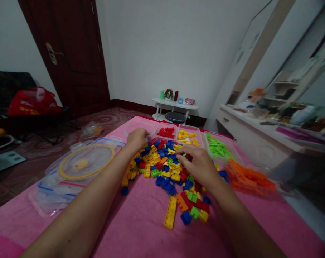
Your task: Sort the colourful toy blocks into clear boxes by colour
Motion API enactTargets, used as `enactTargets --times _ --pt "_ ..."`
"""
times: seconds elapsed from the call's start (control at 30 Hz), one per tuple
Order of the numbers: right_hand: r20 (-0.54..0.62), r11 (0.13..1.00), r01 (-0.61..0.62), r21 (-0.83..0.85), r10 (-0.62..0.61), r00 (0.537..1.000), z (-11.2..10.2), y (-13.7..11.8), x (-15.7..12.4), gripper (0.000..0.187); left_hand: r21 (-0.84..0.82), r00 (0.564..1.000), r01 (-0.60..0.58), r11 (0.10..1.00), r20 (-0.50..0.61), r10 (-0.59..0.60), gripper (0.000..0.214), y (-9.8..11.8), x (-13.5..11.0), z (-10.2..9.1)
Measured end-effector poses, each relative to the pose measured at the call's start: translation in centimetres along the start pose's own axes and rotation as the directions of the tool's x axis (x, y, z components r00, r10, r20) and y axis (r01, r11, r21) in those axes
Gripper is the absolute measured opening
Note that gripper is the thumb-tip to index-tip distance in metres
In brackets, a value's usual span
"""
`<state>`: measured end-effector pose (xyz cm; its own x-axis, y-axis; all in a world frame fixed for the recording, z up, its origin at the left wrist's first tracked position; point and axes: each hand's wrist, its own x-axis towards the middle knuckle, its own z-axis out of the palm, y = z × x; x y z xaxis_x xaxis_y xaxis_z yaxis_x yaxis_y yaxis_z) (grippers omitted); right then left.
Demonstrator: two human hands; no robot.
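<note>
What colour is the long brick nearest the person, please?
Yellow: the long brick shows best in the head view.

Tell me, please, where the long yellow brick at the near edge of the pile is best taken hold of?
Probably pinch the long yellow brick across its narrow width near the middle, coming straight down from above. It lies flat on the pink cloth, and both long sides look free there.

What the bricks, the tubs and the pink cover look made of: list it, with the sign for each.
Bricks: hard moulded plastic, likely; saturated solid colours, studs, slight sheen.
Tubs: clear thin plastic; contents show through the walls.
Cover: pink cloth, perhaps towelling; matt, fuzzy, softly creased.
</note>
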<state>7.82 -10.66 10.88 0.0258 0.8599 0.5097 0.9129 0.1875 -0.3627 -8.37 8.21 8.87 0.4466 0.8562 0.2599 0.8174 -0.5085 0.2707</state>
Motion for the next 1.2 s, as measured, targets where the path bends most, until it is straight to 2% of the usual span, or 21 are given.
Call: enactTargets --times 0.2,0.43,0.47,0.53,0.6,0.63,0.67,0.77,0.9,1.07,1.13,1.2 --pt "0.031 0.999 -0.031 -0.031 0.032 0.999 0.2 0.0 0.0 0.014 0.029 0.999 -0.035 0.999 0.032 0.034 0.029 -0.1 0.1 -0.9" --pt "0.153 0.998 -0.026 -0.054 0.034 0.988 1.3 -0.1 -0.4 0.015 0.034 0.995 -0.067 0.997 0.080 0.064 0.028 -0.2 0.1 -1.1" --pt "0.170 0.998 -0.023 -0.056 0.032 0.985 1.5 -0.2 -0.4 0.015 0.023 0.996 -0.068 0.997 0.067 0.067 0.028 -0.1 0.0 -1.1" --pt "0.190 0.998 -0.021 -0.060 0.032 0.981 1.7 -0.3 -0.4 0.015 -0.004 0.994 -0.101 0.995 -0.038 0.101 0.033 0.4 -0.1 -1.0" --pt "0.194 0.997 -0.022 -0.068 0.035 0.980 1.7 -0.2 -0.4 0.016 -0.031 0.971 -0.176 0.984 -0.169 0.168 0.038 1.1 -0.3 -0.8" --pt "0.190 0.997 -0.024 -0.072 0.038 0.981 1.8 -0.2 -0.4 0.016 -0.041 0.959 -0.214 0.976 -0.200 0.202 0.038 1.6 -0.4 -0.7" --pt "0.187 0.997 -0.025 -0.077 0.039 0.982 1.8 -0.1 -0.4 0.016 -0.047 0.953 -0.245 0.968 -0.197 0.232 0.036 2.0 -0.5 -0.5" --pt "0.194 0.996 -0.015 -0.084 0.031 0.981 1.8 -0.1 -0.4 0.016 -0.011 0.957 -0.280 0.960 -0.086 0.278 0.037 3.2 -1.0 0.4" --pt "0.221 0.996 -0.012 -0.087 0.031 0.975 1.9 -0.2 -0.3 0.017 0.101 0.958 -0.286 0.953 0.023 0.285 0.036 4.4 -2.3 1.8" --pt "0.225 0.997 -0.011 -0.081 0.029 0.974 1.8 -0.3 -0.4 0.017 0.114 0.952 -0.296 0.948 0.114 0.284 0.035 5.4 -3.2 2.7" --pt "0.222 0.997 -0.009 -0.079 0.027 0.975 1.8 -0.3 -0.4 0.017 0.100 0.952 -0.292 0.951 0.128 0.278 0.035 5.5 -3.0 2.8" --pt "0.221 0.997 -0.002 -0.077 0.019 0.975 1.8 -0.3 -0.5 0.017 0.046 0.950 -0.302 0.952 0.096 0.297 0.035 5.3 -2.6 2.7"
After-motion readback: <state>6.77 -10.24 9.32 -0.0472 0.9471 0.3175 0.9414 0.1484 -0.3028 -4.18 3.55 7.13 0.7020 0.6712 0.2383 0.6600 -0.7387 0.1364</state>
